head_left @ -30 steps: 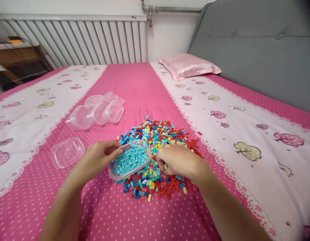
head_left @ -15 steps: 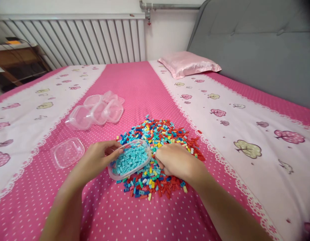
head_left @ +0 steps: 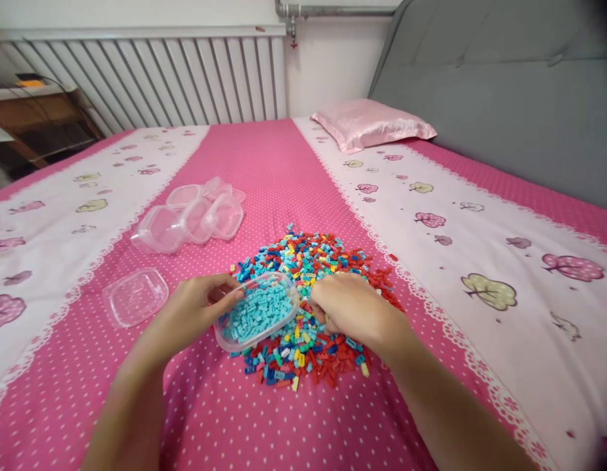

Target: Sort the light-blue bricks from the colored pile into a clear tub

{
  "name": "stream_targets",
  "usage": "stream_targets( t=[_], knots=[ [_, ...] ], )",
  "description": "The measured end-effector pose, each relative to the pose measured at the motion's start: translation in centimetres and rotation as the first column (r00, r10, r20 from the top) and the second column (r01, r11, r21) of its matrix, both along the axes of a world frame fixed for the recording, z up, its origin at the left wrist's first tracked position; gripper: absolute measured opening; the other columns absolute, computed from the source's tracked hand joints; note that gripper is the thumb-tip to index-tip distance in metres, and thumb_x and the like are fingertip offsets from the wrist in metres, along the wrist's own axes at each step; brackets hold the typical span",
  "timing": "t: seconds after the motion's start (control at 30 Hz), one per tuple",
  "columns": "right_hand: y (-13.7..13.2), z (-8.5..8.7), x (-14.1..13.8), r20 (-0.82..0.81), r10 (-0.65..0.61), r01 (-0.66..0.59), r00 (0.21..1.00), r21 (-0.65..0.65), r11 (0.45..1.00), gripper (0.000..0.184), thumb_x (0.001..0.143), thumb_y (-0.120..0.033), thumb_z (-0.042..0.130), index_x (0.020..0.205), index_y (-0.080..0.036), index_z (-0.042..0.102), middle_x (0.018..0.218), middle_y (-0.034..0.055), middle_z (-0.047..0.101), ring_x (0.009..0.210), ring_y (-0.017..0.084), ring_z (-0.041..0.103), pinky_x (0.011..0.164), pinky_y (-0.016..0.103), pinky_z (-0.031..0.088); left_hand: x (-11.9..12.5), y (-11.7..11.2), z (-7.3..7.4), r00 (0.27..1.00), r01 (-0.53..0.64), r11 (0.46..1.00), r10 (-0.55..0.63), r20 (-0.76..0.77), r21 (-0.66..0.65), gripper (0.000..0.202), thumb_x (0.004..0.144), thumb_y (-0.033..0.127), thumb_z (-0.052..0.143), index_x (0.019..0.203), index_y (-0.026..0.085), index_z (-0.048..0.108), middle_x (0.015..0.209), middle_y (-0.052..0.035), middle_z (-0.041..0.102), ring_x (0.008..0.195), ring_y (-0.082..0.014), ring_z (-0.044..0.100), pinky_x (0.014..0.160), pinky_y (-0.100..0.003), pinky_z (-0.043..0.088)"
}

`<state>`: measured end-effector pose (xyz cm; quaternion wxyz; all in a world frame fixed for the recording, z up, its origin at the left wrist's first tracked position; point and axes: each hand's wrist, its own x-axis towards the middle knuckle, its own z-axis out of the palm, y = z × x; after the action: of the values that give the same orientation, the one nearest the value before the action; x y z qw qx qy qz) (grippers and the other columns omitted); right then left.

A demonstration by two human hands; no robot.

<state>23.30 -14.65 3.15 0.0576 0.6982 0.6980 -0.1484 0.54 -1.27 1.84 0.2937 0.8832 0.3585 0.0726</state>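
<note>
My left hand (head_left: 205, 304) grips the left rim of a clear plastic container (head_left: 228, 345), thumb over the edge. The container is tilted and holds many light-blue toy bricks (head_left: 261, 309). Beside its right end, my right hand (head_left: 355, 307) is curled with its fingers down in a pile of mixed toy bricks (head_left: 313, 252) in red, blue, yellow, green and light blue. Its fingertips are mostly hidden, so I cannot make out what they pinch. The container rests at the left side of the pile.
A clear lid (head_left: 137, 297) lies on the pink bedspread (head_left: 254, 160) left of my left hand. Several clear containers (head_left: 159, 229) are grouped farther back. A pink pillow (head_left: 372, 124) lies by the grey headboard (head_left: 490, 85), and a radiator (head_left: 186, 78) stands along the wall.
My right hand has shifted slightly within the brick pile, its fingers still down among the bricks. My left hand keeps its hold on the container. The whole view has moved slightly.
</note>
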Motion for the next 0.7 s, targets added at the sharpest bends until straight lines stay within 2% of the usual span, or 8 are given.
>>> stream_targets(
  t=[0.13,0.3,0.43,0.57,0.7],
  knots=[
    [0.0,0.0,-0.1,-0.018,-0.001,0.001,1.0,-0.005,1.0,0.02,0.075,-0.003,0.063,0.061,-0.016,0.066,0.056,0.0004,0.061,0.052,0.012,0.054,0.049,0.026,0.023,0.0,-0.1,0.0,1.0,-0.002,1.0,0.002,-0.001,-0.012,0.042,0.09,0.058,0.052,0.09,0.02,0.07,0.078,-0.0003,0.071,0.068,-0.0178,0.062,0.061,-0.026,0.043],
    [0.2,-0.2,0.5,-0.06,0.036,-0.037,0.998,-0.029,0.999,0.012,0.065,-0.006,0.072,0.064,-0.017,0.068,0.059,-0.0011,0.063,0.058,0.013,0.057,0.05,0.026,0.025,0.3,-0.2,0.1,1.0,-0.008,1.0,0.008,0.004,-0.029,0.043,0.09,0.058,0.052,0.089,0.019,0.069,0.075,-0.0004,0.07,0.067,-0.0176,0.061,0.059,-0.026,0.042],
    [0.0,0.2,1.9,-0.258,0.077,-0.076,0.963,0.013,0.997,0.012,0.066,-0.008,0.069,0.066,-0.02,0.069,0.063,-0.0039,0.065,0.061,0.011,0.058,0.054,0.023,0.032,0.3,-0.3,0.3,1.0,0.0,1.0,0.0,0.007,-0.025,0.042,0.09,0.057,0.052,0.086,0.018,0.068,0.073,-0.0005,0.069,0.066,-0.0171,0.06,0.059,-0.026,0.042],
    [-0.3,0.8,3.9,-0.478,0.039,-0.012,0.878,0.059,0.998,0.013,0.069,-0.006,0.064,0.07,-0.018,0.067,0.067,-0.0036,0.067,0.062,0.011,0.062,0.057,0.021,0.04,0.6,-0.8,0.3,1.0,0.015,1.0,-0.015,0.019,-0.007,0.039,0.091,0.054,0.052,0.087,0.019,0.068,0.075,-0.0005,0.069,0.067,-0.0166,0.061,0.061,-0.026,0.042],
    [-0.3,1.2,4.9,-0.564,0.073,0.036,0.823,0.18,0.983,0.011,0.074,-0.008,0.066,0.072,-0.019,0.065,0.07,-0.0039,0.069,0.067,0.012,0.064,0.062,0.022,0.044,1.6,-1.9,0.2,0.999,0.041,0.999,-0.04,0.027,-0.018,0.037,0.093,0.05,0.051,0.087,0.018,0.068,0.074,-0.0007,0.067,0.066,-0.0154,0.06,0.059,-0.024,0.041]
  ],
)
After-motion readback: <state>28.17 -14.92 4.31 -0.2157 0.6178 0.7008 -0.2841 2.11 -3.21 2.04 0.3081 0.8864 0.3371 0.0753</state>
